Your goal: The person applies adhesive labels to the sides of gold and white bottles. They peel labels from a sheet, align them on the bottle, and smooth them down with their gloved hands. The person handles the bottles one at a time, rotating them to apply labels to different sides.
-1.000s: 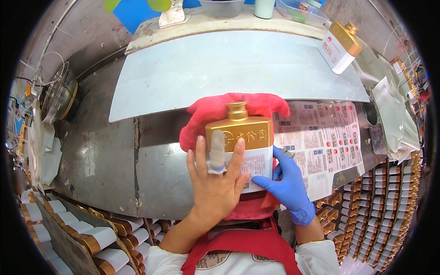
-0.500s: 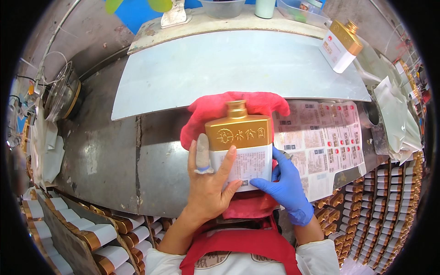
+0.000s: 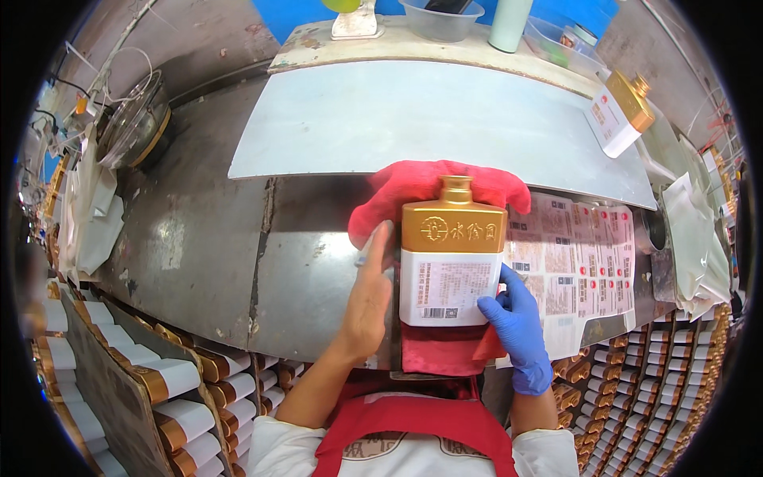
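One flat gold-and-white bottle (image 3: 453, 274), long axis running away from the person, just right of straightened, seemingly empty fingers of left hand (image 3: 369, 298), lower right edge gripped by bent fingers of nearer, blue-gloved right hand (image 3: 518, 324).

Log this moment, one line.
right hand: gripping bottle | left hand: open, off bottle | label: on bottle front | red cloth: behind bottle

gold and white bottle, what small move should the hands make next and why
Probably bring the left hand in against the left side of the bottle to steady it: that hand stands apart from it, while the gloved right hand grips only its lower right, thumb on the front beside the label.
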Demonstrator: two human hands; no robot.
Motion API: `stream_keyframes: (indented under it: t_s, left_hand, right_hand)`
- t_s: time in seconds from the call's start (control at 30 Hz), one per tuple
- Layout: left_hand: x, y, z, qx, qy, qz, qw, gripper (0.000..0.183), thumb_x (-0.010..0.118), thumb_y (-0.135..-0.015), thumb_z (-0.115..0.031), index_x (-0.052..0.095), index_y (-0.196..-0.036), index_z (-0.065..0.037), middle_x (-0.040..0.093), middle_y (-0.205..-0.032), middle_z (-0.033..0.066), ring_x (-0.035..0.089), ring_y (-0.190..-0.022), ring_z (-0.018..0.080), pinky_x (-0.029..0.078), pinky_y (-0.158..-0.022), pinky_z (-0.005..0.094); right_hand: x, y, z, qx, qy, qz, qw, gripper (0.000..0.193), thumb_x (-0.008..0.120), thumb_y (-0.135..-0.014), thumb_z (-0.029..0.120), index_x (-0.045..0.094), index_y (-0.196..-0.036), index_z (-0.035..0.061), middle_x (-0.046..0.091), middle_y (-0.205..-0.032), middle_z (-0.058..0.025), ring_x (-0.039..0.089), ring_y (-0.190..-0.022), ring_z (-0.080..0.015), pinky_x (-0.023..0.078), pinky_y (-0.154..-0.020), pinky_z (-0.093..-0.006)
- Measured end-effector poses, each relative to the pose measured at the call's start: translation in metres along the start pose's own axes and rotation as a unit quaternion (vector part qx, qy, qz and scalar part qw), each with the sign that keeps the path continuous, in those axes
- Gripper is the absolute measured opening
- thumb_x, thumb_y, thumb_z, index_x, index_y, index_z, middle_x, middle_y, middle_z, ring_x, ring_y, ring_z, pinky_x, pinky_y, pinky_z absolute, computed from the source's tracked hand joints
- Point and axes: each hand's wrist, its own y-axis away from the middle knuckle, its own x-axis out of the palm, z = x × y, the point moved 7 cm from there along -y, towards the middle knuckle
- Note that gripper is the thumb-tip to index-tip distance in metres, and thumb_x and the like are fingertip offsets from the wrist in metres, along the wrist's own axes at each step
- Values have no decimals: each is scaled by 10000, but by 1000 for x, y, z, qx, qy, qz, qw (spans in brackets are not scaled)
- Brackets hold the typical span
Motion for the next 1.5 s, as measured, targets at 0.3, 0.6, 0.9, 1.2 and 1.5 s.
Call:
stream_keyframes:
  t_s: [0.3,0.6,0.9,1.2,1.5]
  left_hand:
    - [17,-9,-4,-16,66,17,998,722,474,-951,-191,27,-1458,63,92,-1538,196,106,-1420,261,108,-1131,357]
    - [31,-15,-4,-9,15,24,1000,847,535,-905,-95,-98,-1449,43,159,-1488,225,198,-1371,268,160,-1113,350]
    - [33,-16,-7,-15,82,26,996,827,508,-921,-102,-117,-1444,46,188,-1470,202,265,-1332,254,218,-1092,340]
    - [30,-16,-12,-11,131,8,991,785,477,-932,-97,-98,-1443,60,102,-1511,209,175,-1379,257,169,-1111,346]
    - [29,-16,-3,-1,5,17,1000,739,441,-946,-119,-72,-1436,89,115,-1506,247,143,-1395,297,99,-1126,362]
  right_hand:
    - [-6,-1,-1,9,-82,4,997,623,681,-769,102,461,-1347,29,490,-686,52,437,-608,-28,389,-585,-188]
    - [1,-1,21,-52,73,-49,995,688,794,-676,203,525,-1283,24,522,-700,45,385,-566,-33,365,-527,-201]
    - [1,-3,14,-48,35,-47,997,671,794,-682,200,533,-1273,21,548,-725,36,391,-572,-32,373,-534,-200]
    - [-5,-8,8,-31,1,-40,999,678,800,-687,201,527,-1279,15,479,-641,60,404,-558,-21,365,-516,-191]
    - [-2,-11,7,-50,-3,-71,996,653,805,-691,202,541,-1255,6,470,-625,63,400,-538,-16,351,-495,-185]
